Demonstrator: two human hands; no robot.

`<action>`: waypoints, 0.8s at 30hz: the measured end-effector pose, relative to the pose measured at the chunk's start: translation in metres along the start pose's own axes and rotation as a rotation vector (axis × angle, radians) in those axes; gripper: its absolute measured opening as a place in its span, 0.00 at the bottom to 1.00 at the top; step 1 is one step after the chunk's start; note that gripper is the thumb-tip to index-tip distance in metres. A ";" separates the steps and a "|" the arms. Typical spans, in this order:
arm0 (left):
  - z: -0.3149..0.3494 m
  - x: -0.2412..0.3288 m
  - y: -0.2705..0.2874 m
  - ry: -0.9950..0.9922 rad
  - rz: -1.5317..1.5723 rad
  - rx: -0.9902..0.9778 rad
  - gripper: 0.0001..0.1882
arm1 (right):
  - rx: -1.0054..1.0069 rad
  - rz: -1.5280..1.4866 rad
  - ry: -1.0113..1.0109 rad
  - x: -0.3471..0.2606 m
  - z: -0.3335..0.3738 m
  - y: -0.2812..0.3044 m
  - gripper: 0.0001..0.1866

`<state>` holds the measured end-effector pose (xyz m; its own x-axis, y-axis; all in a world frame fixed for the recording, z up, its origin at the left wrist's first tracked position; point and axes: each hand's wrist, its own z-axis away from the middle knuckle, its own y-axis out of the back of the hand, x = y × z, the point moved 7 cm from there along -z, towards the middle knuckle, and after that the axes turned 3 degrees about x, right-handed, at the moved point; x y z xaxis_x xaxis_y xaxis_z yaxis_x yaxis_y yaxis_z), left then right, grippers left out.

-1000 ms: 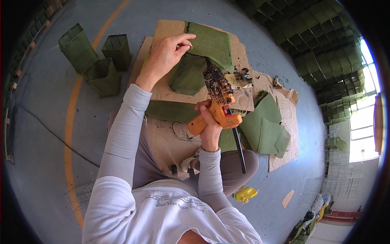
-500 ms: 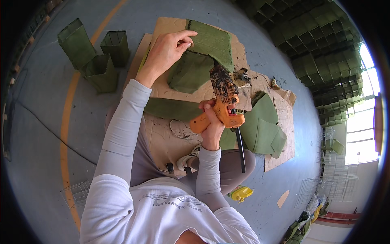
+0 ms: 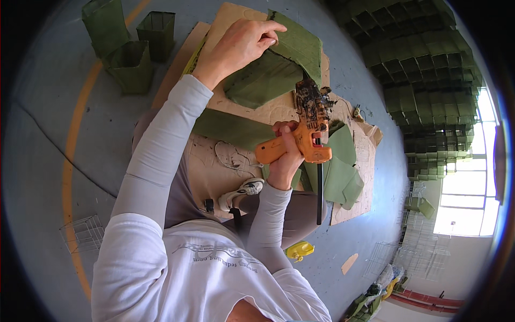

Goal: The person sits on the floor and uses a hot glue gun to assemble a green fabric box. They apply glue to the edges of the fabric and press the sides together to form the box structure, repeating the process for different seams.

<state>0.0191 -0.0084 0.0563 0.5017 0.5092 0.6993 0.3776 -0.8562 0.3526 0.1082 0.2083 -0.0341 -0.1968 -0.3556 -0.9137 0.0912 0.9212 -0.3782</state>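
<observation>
In my right hand (image 3: 285,167) is an orange glue gun (image 3: 311,144), gripped round its handle. Its front is caked with black residue and points away from me, and a long black glue stick (image 3: 320,196) sticks out of its back. The tip is at the near corner of a green felt panel (image 3: 298,45). My left hand (image 3: 236,48) is closed at that panel's left edge, thumb and curled fingers pinching it, index finger stretched over it. Below the panel lies another green felt piece (image 3: 263,80), with dark marks along the edge between them.
Flattened cardboard (image 3: 236,11) lies under the work, with loose green felt pieces (image 3: 340,180) on the right. Three green felt containers (image 3: 131,67) stand at the left. A yellow bottle (image 3: 299,250) and a wire rack (image 3: 83,234) are on the floor. Stacked green containers (image 3: 429,80) fill the far right.
The view has shifted a little. The glue gun is a bit more upright, its tip still near the panel's corner. My left hand keeps its place at the panel's edge.
</observation>
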 end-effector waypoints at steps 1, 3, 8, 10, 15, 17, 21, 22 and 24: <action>0.000 0.000 0.000 -0.002 -0.003 0.005 0.15 | 0.002 -0.005 -0.011 0.001 0.000 -0.001 0.09; 0.001 -0.001 0.001 -0.007 -0.008 0.012 0.15 | -0.003 -0.005 -0.019 0.003 0.001 -0.003 0.09; -0.001 0.002 -0.001 -0.019 -0.018 0.025 0.16 | -0.026 0.013 -0.019 0.001 0.005 -0.010 0.08; 0.000 0.001 0.000 -0.025 -0.038 0.027 0.16 | -0.024 0.015 -0.010 0.001 0.004 -0.010 0.08; 0.004 0.011 0.000 -0.015 -0.190 -0.005 0.16 | 0.012 0.015 -0.011 0.002 0.000 -0.001 0.08; 0.007 0.021 -0.005 -0.244 -0.251 0.084 0.15 | 0.020 0.003 -0.018 0.002 0.000 0.002 0.08; 0.007 0.046 -0.018 -0.437 -0.314 0.103 0.14 | 0.000 -0.023 -0.012 0.000 -0.002 0.002 0.09; 0.005 0.048 -0.022 -0.437 -0.317 0.107 0.14 | -0.001 -0.019 -0.011 0.000 -0.003 0.002 0.09; -0.001 0.048 -0.030 -0.438 -0.320 0.118 0.13 | 0.003 -0.016 -0.012 -0.001 -0.003 0.002 0.09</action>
<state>0.0306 0.0418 0.0795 0.6149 0.7524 0.2361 0.6362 -0.6502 0.4153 0.1059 0.2109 -0.0330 -0.1866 -0.3724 -0.9091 0.0909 0.9149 -0.3934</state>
